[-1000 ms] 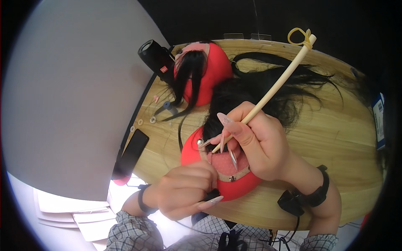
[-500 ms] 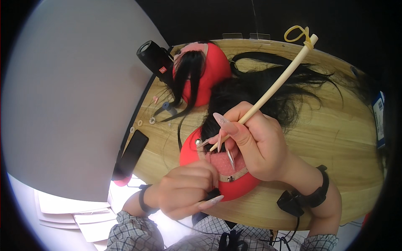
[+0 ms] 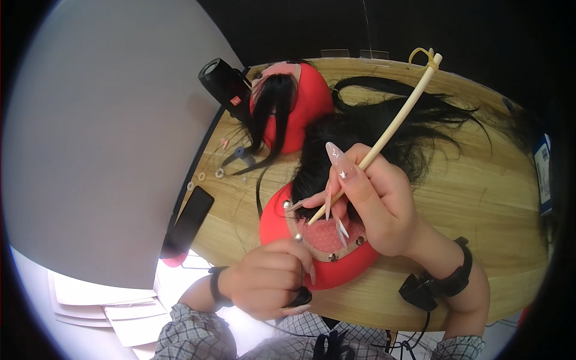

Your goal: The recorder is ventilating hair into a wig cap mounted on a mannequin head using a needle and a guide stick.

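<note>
My right hand (image 3: 375, 201) grips a long pale wooden stick (image 3: 399, 123) with a yellow rubber band (image 3: 422, 55) looped near its top end; its tip rests low over pink dotted mesh (image 3: 324, 234) edged with a pinned beige band (image 3: 316, 253). The mesh lies on a red head form (image 3: 273, 219) with a mass of long black hair (image 3: 330, 144) spreading behind it. My left hand (image 3: 267, 279) is curled at the form's lower left, a dark item in its fingers that I cannot make out.
A second red form (image 3: 309, 96) with hair strands, a black cylindrical speaker (image 3: 222, 84), small rings (image 3: 201, 176), a blue-grey spool (image 3: 243, 155) and a black phone (image 3: 187, 219) share the wooden table (image 3: 480, 198). A grey panel (image 3: 102, 138) borders the left; a white-and-blue item (image 3: 543, 174) lies right.
My left hand has drawn slightly down, away from the mesh, uncovering a pin on the band. My right thumb has risen and the stick's tip has shifted a little right and down.
</note>
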The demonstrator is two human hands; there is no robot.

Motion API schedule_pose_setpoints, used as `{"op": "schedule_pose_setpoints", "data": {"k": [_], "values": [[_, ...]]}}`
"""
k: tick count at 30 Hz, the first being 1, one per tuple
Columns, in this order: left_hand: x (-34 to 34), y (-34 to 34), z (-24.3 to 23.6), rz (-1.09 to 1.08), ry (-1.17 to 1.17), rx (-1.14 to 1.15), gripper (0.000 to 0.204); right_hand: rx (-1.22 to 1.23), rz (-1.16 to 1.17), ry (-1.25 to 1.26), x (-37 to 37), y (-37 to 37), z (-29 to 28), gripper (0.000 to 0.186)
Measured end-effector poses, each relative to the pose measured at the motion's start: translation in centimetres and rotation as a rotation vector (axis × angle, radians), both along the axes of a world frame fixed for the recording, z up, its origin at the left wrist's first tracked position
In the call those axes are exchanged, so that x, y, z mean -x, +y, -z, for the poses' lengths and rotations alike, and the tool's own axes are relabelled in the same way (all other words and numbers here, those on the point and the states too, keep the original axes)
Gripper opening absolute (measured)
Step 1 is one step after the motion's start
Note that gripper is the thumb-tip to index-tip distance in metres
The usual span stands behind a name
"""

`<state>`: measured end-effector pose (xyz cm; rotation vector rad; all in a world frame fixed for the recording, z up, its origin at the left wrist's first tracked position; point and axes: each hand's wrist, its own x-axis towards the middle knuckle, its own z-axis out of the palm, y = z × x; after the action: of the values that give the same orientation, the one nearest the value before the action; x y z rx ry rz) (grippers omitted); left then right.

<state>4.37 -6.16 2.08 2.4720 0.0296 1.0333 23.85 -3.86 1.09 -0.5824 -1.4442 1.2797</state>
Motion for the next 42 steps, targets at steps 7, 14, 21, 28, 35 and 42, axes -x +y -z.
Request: {"op": "schedule_pose_setpoints", "data": {"k": [7,14,21,28,35,42], "values": [[1.2,-0.3,1.0,0.012,-0.025,-0.108,0.020,-0.005,-0.077,-0.047,-0.2,-0.3,-0.3,0.025],[1.6,-0.4,1.3,0.008,-0.044,-0.096,0.018,-0.156,-0.062,-0.033,0.2,-0.1,0.2,0.023],[1.4,-0.5,1.3,0.033,-0.067,-0.036,0.017,-0.177,-0.055,0.059,0.4,0.1,1.0,0.020],[1.2,-0.4,1.2,0.018,-0.098,-0.013,0.020,-0.018,-0.029,0.012,0.0,0.1,0.7,0.024],[0.8,-0.4,1.1,0.007,-0.103,-0.007,0.020,-0.046,-0.012,0.104,0.2,0.3,0.9,0.020],[0.5,-0.5,1.0,-0.067,-0.097,-0.033,0.032,0.009,-0.045,0.146,0.2,0.2,0.7,0.020]]}}
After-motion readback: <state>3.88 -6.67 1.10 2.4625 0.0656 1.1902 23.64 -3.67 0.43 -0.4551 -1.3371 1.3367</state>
